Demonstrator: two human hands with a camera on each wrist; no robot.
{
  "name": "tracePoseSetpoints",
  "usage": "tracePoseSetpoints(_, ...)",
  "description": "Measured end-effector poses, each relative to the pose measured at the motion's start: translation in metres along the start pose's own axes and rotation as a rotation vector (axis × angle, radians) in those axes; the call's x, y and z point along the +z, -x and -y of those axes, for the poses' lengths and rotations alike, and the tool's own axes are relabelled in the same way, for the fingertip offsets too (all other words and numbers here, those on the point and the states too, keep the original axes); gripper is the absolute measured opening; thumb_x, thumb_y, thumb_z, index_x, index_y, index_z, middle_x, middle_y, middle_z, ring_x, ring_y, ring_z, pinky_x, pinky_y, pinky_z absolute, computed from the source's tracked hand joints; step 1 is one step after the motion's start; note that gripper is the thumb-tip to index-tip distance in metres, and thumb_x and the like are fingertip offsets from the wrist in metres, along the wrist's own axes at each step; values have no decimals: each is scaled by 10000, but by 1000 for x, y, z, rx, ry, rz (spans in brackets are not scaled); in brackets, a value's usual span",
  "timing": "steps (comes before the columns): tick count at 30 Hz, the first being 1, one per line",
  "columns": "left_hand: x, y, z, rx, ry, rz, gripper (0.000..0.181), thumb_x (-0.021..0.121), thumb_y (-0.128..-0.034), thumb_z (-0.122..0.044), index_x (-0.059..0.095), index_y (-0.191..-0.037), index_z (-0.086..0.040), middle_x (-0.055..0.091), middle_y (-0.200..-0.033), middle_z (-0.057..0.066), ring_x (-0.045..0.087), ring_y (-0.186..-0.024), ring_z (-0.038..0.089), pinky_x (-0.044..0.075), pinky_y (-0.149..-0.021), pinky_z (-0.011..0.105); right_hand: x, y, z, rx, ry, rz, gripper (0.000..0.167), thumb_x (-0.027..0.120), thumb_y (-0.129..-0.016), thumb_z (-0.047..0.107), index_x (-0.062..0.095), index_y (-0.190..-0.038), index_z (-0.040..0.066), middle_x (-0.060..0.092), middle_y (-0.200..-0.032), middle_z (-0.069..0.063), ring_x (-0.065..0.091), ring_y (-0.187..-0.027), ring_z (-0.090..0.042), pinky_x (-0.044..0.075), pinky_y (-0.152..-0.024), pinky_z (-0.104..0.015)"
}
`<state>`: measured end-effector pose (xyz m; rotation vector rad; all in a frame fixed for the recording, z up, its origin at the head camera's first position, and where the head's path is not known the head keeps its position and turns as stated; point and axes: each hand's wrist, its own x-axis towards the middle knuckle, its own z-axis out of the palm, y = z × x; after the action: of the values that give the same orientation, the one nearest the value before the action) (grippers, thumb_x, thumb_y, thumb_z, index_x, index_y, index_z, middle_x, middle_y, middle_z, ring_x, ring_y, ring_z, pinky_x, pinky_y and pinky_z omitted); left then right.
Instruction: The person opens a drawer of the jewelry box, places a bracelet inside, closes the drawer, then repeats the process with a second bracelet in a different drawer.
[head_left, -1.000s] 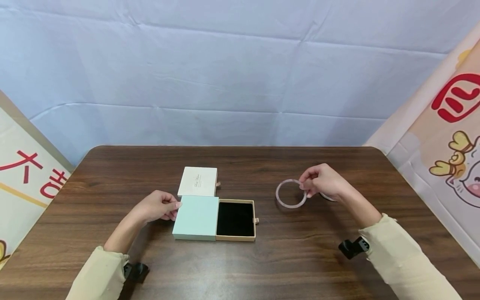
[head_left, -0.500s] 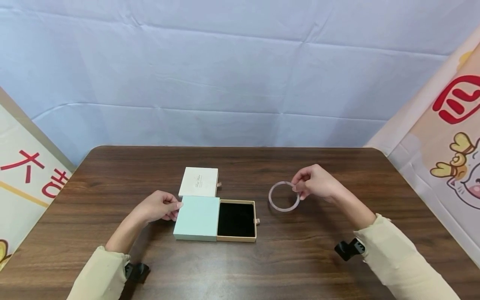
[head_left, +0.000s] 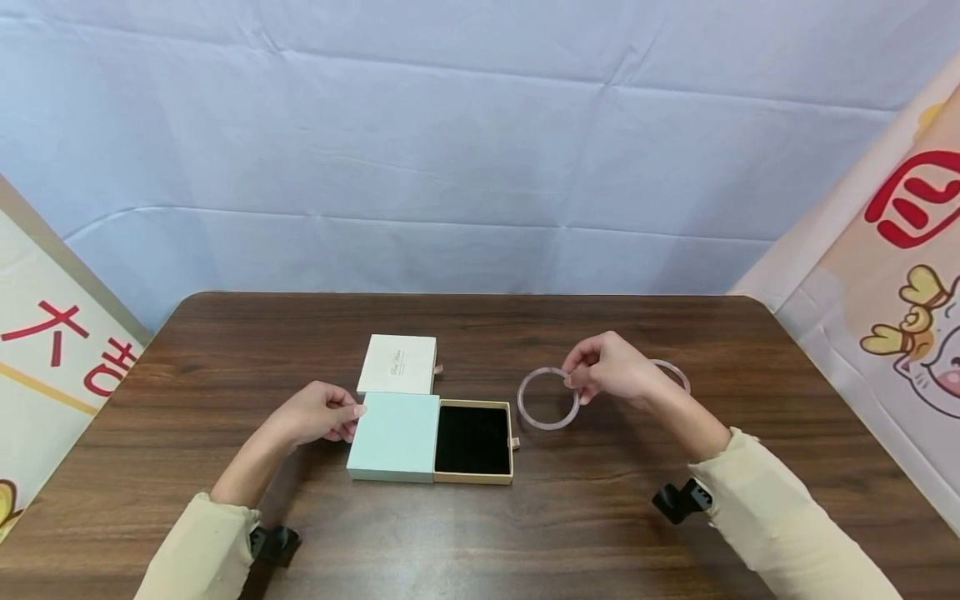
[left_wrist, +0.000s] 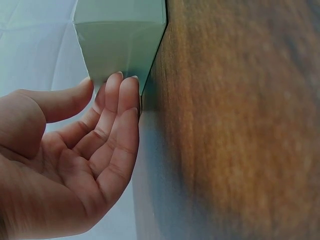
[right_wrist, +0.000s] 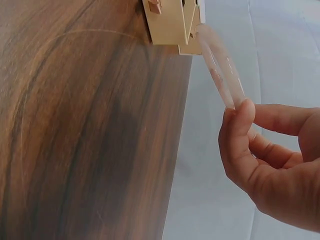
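Observation:
A pale pink translucent bangle (head_left: pixel 531 417) is pinched between the thumb and fingers of the right hand (head_left: pixel 611 367); in the right wrist view the bangle (right_wrist: pixel 225 70) is seen nearly edge-on, clear of the table. To its left lies a light green box (head_left: pixel 393 437), its drawer (head_left: pixel 472 437) with black lining pulled out on the right side. The left hand (head_left: pixel 318 412) rests its fingertips against the left side of this box. In the left wrist view, slightly bent fingers (left_wrist: pixel 122 100) touch the box's end (left_wrist: pixel 120 45), and the thumb lies by its edge.
A white box (head_left: pixel 397 362) with printed lettering lies directly behind the green one, a small tab on its right side. A second bangle (head_left: pixel 678 372) lies on the wooden table (head_left: pixel 585 517), partly hidden by the right forearm. Pale cloth hangs behind the table.
The right hand has moved left with the bangle, closer to the open drawer. More of the second bangle shows behind the right forearm. The left hand and both boxes stay in place.

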<state>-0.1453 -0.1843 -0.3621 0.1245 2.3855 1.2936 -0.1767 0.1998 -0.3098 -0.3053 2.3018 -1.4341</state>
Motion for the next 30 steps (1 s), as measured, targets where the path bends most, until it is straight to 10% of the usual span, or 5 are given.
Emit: tracePoseSetpoints(30,-1,1,0,22,-19,15,201,539,-924,-96,595,-777,30,592,-682,62,605,-674,161,519,-649,333,34,-11,6,-7,-2,100,104,567,-797,-93,571,-875,-162,578,-698,-153,579,-509,-177,527,-591,-439)
